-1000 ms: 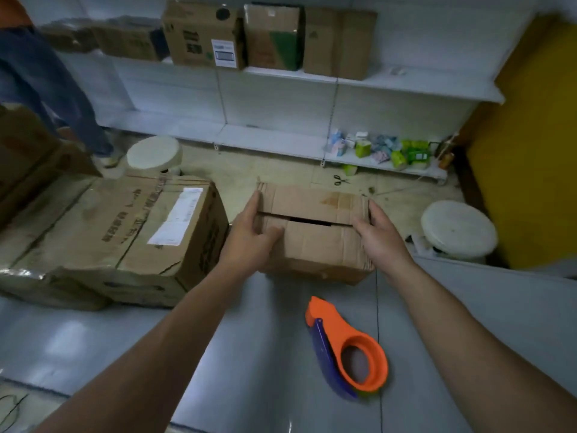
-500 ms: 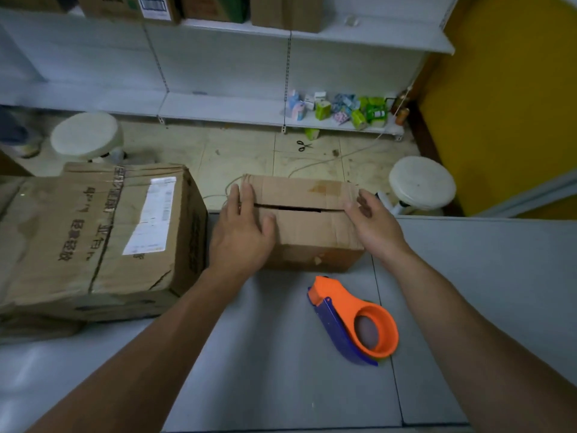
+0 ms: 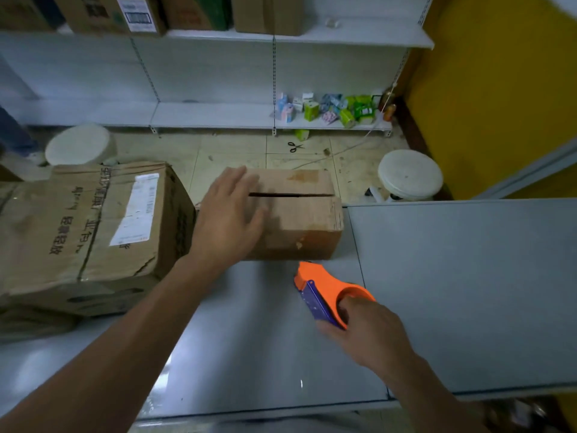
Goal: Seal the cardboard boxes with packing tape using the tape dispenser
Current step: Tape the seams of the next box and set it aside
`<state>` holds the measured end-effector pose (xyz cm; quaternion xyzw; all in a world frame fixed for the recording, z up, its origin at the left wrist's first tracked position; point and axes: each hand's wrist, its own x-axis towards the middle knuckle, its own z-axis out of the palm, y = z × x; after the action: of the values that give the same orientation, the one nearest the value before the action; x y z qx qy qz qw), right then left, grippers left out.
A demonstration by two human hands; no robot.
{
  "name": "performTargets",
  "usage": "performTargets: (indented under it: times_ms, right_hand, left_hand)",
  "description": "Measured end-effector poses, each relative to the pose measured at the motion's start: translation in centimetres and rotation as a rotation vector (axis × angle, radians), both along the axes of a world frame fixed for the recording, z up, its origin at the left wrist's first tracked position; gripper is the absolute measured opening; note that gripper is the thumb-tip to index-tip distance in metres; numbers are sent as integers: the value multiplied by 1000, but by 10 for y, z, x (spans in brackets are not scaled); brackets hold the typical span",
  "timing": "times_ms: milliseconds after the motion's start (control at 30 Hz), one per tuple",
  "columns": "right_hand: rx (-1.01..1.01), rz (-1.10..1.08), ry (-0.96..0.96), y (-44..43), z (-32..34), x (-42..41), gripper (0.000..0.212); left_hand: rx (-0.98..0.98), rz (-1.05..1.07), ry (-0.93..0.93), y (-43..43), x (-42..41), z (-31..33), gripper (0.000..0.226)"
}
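Note:
A small brown cardboard box (image 3: pixel 299 217) sits at the far edge of the grey table (image 3: pixel 452 276), its two top flaps closed with a dark gap between them. My left hand (image 3: pixel 229 214) lies flat on the box's left top, fingers straight. An orange and purple tape dispenser (image 3: pixel 318 290) lies on the table just in front of the box. My right hand (image 3: pixel 365 332) holds the dispenser's near end, with fingers curled into its orange ring.
A bigger, dented cardboard box (image 3: pixel 87 226) with a white label stands to the left, close against the small one. Two white round stools (image 3: pixel 409 175) and scissors (image 3: pixel 295 146) are on the floor beyond. Shelves (image 3: pixel 343 34) behind carry more boxes and small cartons.
My right hand has left the box's right side and come down onto the tape dispenser. My left hand stays on the box top.

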<state>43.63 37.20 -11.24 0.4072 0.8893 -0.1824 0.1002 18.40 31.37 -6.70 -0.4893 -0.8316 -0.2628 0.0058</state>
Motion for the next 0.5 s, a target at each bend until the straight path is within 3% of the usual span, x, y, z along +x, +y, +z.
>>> performTargets:
  times_ms: [200,367,500]
  right_hand:
    - [145,55,-1,-16,-20,-2,51]
    - [177,117,95,-13,-20,1,41]
    - [152,139,42,-13,-2,13,38]
  left_hand:
    - [-226,-69,26,-1,4,-31,60]
    - [-180,-9,103,0,11,-48,65]
    - [-145,-4,105,0,9,-50,66]
